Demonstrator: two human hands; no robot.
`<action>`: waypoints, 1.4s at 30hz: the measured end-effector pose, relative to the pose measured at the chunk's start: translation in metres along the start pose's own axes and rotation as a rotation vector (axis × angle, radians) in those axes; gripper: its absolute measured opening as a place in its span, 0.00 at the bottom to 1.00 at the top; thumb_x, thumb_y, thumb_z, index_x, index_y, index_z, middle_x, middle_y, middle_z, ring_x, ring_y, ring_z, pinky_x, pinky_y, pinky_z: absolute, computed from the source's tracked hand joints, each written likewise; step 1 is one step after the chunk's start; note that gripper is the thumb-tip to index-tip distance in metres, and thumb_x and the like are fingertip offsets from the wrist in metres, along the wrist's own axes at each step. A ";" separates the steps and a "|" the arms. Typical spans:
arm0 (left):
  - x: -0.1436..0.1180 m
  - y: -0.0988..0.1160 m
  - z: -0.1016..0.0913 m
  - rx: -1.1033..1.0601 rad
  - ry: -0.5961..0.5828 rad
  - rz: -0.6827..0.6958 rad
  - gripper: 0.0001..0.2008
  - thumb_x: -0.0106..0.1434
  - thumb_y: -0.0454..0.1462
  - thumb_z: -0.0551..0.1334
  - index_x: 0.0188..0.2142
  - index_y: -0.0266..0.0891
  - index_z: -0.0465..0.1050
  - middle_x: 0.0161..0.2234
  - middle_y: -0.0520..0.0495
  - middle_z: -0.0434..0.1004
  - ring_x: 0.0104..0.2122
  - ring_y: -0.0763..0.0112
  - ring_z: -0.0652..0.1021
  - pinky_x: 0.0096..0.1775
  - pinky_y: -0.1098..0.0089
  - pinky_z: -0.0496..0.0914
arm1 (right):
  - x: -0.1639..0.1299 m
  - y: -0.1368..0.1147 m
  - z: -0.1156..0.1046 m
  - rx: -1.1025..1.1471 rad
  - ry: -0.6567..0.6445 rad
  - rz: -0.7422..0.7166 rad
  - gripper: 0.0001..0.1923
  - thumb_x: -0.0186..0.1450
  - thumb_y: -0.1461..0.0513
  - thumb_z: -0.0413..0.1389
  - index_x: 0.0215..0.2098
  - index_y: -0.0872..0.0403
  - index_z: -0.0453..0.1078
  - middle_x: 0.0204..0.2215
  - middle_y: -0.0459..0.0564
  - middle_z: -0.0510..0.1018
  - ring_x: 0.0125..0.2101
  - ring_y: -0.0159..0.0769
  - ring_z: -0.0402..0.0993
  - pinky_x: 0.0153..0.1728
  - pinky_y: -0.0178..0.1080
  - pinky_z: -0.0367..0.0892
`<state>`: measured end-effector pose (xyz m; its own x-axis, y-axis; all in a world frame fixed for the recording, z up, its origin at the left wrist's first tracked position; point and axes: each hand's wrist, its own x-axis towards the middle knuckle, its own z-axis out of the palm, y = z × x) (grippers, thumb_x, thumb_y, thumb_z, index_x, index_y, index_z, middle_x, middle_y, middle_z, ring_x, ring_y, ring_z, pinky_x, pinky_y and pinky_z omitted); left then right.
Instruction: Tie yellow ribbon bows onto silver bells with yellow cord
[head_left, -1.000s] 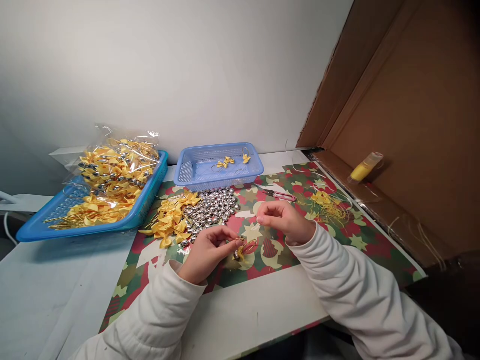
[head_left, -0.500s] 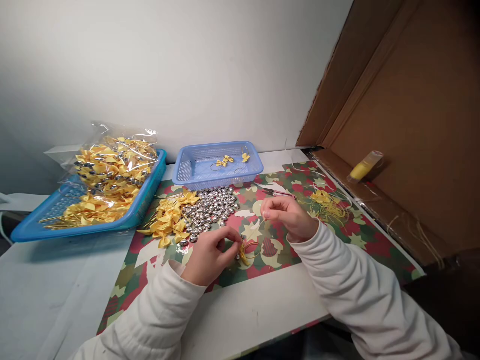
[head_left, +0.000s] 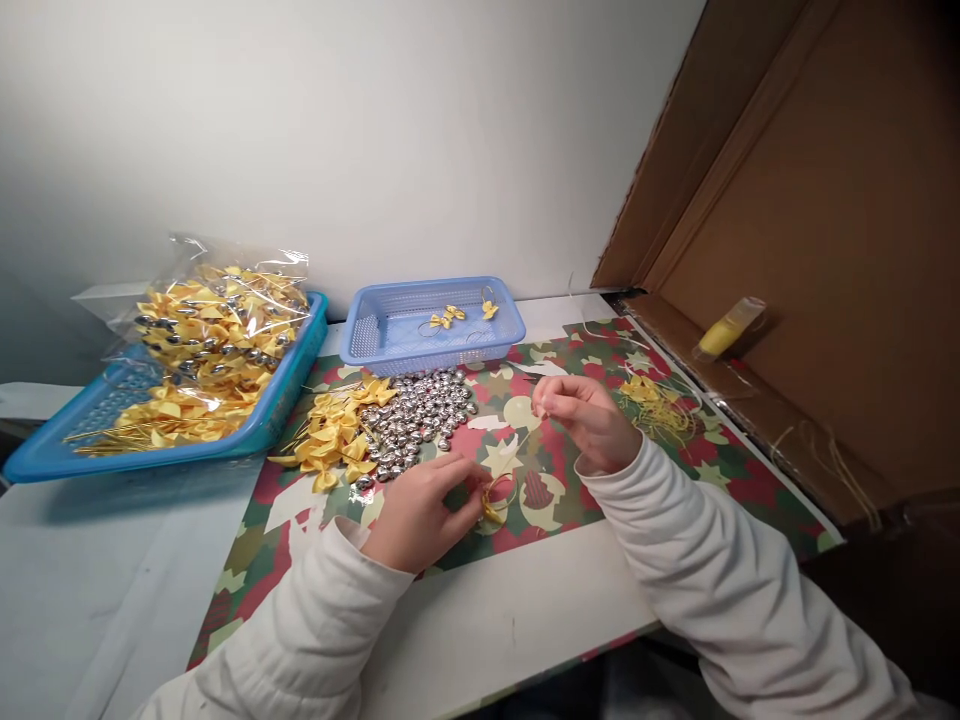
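Note:
My left hand (head_left: 426, 512) pinches a yellow ribbon bow (head_left: 491, 513) above the patterned sheet. A thin looped cord (head_left: 513, 486) sticks out beside the bow. Higher up and to the right, my right hand (head_left: 589, 420) has thumb and forefinger pressed together on a fine yellow thread (head_left: 525, 438) that runs down toward the bow. Just beyond my left hand lie a heap of small silver bells (head_left: 420, 415) and a pile of yellow bows (head_left: 330, 430) with thin stems.
A blue basket (head_left: 435, 362) at the back holds several finished-looking bows. On the left, a larger blue tray (head_left: 187, 460) carries more bows and a clear bag (head_left: 225, 310). Yellow threads (head_left: 664, 415) lie right. A yellow-filled tube (head_left: 729, 328) rests by the cardboard wall (head_left: 840, 250).
My right hand has moved slightly right and up, its fingers still pinched. My left hand stays nearly in place, and the bow and loop have turned a little. The view has shifted slightly.

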<state>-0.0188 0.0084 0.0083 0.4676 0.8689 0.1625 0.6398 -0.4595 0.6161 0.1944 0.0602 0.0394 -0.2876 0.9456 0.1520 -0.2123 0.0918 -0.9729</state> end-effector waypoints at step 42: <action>0.007 0.003 0.002 -0.137 0.049 -0.297 0.02 0.55 0.35 0.58 0.27 0.40 0.66 0.22 0.56 0.68 0.21 0.77 0.64 0.24 0.75 0.56 | 0.002 -0.002 -0.003 0.112 0.249 -0.109 0.11 0.52 0.61 0.61 0.15 0.53 0.68 0.19 0.43 0.66 0.24 0.29 0.60 0.27 0.34 0.58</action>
<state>-0.0129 0.0127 0.0099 0.2412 0.9705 -0.0048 0.6540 -0.1589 0.7396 0.1970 0.0627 0.0411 -0.0227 0.9808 0.1938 -0.3352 0.1752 -0.9257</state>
